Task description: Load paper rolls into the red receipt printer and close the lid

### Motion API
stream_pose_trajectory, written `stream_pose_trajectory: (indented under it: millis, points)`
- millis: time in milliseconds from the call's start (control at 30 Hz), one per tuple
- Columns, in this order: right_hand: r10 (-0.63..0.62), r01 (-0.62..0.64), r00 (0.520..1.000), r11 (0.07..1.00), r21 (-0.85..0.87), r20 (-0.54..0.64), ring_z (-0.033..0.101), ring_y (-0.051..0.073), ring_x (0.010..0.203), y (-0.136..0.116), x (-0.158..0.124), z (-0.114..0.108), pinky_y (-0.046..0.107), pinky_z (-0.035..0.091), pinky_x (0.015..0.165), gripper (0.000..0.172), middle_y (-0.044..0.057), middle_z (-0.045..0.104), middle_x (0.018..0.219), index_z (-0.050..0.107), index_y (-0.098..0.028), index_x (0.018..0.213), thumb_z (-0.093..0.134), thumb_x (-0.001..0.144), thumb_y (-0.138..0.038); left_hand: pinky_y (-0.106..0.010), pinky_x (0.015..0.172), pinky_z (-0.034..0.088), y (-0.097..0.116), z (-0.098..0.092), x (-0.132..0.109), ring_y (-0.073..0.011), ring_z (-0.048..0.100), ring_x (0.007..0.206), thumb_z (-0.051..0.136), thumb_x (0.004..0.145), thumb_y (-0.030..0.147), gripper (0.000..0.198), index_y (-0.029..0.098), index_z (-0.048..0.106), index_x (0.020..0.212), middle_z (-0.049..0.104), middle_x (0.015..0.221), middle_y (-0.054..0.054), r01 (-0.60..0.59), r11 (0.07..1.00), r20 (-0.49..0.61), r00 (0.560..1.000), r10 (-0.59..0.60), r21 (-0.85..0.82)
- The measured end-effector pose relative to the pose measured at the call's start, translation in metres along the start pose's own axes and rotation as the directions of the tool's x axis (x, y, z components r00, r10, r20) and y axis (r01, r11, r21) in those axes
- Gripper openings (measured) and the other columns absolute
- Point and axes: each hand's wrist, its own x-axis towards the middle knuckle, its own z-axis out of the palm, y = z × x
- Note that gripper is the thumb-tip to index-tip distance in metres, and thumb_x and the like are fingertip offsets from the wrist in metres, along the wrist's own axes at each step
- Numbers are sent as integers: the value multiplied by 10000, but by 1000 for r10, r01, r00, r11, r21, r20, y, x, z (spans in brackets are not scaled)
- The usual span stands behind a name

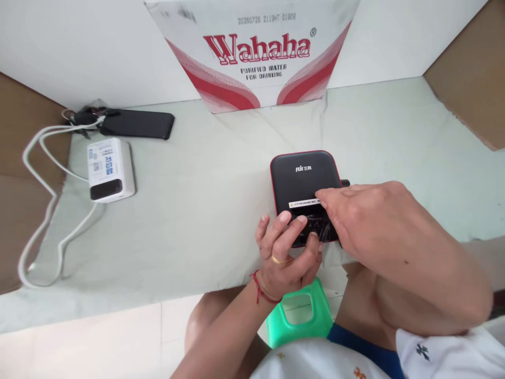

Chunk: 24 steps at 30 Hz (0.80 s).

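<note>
A flat, square black device (305, 181) with rounded corners, a thin red edge and a white warning label lies on the cloth-covered table. Its front strip is glossy and looks wrinkled, perhaps with clear film on it. My left hand (288, 252), with a gold ring and a red string bracelet, has curled fingers over the front edge; the index finger presses on the glossy strip and the thumb is mostly hidden. My right hand (355, 213) is closed over the right side, one fingertip beside the label and the other fingers hidden. A small black part (345, 183) sticks out at the device's right.
Behind stands a white and red Wahaha water carton (272, 87). At the left lie a black phone (138, 124), a white power bank (114, 171) and a looped white cable (26, 210). A green plastic stool (300, 326) is under the front edge. Brown cardboard (469, 73) borders the right.
</note>
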Motion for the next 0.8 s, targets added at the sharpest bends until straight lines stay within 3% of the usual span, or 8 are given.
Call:
stream_pose_trajectory:
  millis: [200, 300, 367, 433, 500, 567, 700, 800]
  points:
    - [-24, 29, 993, 999, -43, 112, 757, 267, 628, -8, 8, -13, 323, 255, 524, 206, 107, 792, 765, 719, -169, 1016, 603, 982, -3, -498, 1451, 382, -1, -2, 1, -254, 583, 1616, 686, 977, 140, 223, 266, 780, 1136, 749, 1359, -90, 17, 998, 19, 1000, -16, -57]
    - [-39, 42, 998, 998, -42, 49, 744, 262, 612, -9, 7, -11, 323, 236, 522, 191, 96, 768, 740, 714, -172, 984, 609, 979, -13, -557, 1410, 428, -11, -5, 7, -300, 537, 1658, 669, 1055, 203, 188, 265, 767, 1203, 696, 1454, -105, 134, 979, 57, 990, -127, -154]
    - [-46, 44, 998, 998, -45, -38, 715, 249, 575, -6, 5, -6, 328, 225, 514, 194, 76, 740, 703, 721, -176, 980, 611, 977, -16, -583, 1405, 435, -23, -6, 12, -318, 531, 1664, 689, 1070, 220, 232, 274, 759, 1284, 684, 1486, -103, 272, 927, 42, 962, -271, -258]
    - [-31, 27, 993, 999, -36, -115, 674, 235, 528, -2, 2, 1, 337, 222, 504, 214, 49, 696, 644, 735, -178, 992, 597, 981, -15, -602, 1428, 410, -36, -6, 15, -333, 511, 1693, 731, 1061, 255, 315, 320, 753, 1369, 665, 1551, -84, 432, 808, 104, 898, -428, -401]
    - [9, -9, 984, 1000, -2, -177, 658, 227, 512, 3, 0, 7, 343, 248, 498, 247, 47, 707, 648, 754, -178, 1016, 569, 1000, -15, -607, 1440, 405, -46, -5, 17, -364, 500, 1712, 818, 1008, 357, 391, 354, 753, 1394, 643, 1610, -75, 572, 608, 214, 801, -560, -550]
    - [32, -21, 974, 998, 53, -224, 664, 220, 524, 8, -3, 11, 347, 302, 502, 261, 64, 781, 743, 772, -188, 1042, 553, 1039, -45, -599, 1467, 387, -52, -4, 17, -378, 488, 1741, 895, 950, 442, 525, 387, 723, 1443, 604, 1697, -62, 643, 434, 320, 725, -609, -631]
    - [-109, 164, 961, 964, 207, -255, 725, 219, 646, 15, -8, 15, 354, 468, 581, 206, 69, 867, 941, 786, -217, 1077, 607, 1081, -114, -554, 1545, 250, -55, -3, 18, -350, 315, 1861, 983, 879, 534, 826, 485, 605, 1611, 459, 1887, 3, 657, 349, 400, 712, -577, -668]
    - [-279, 346, 922, 905, 249, -268, 784, 218, 812, 14, -12, 15, 339, 557, 709, 245, 60, 879, 1051, 789, -225, 1084, 639, 1043, -36, -544, 1557, 211, -59, -4, 19, -337, 227, 1898, 1038, 803, 540, 995, 558, 546, 1668, 429, 1928, 41, 669, 254, 448, 686, -573, -698]
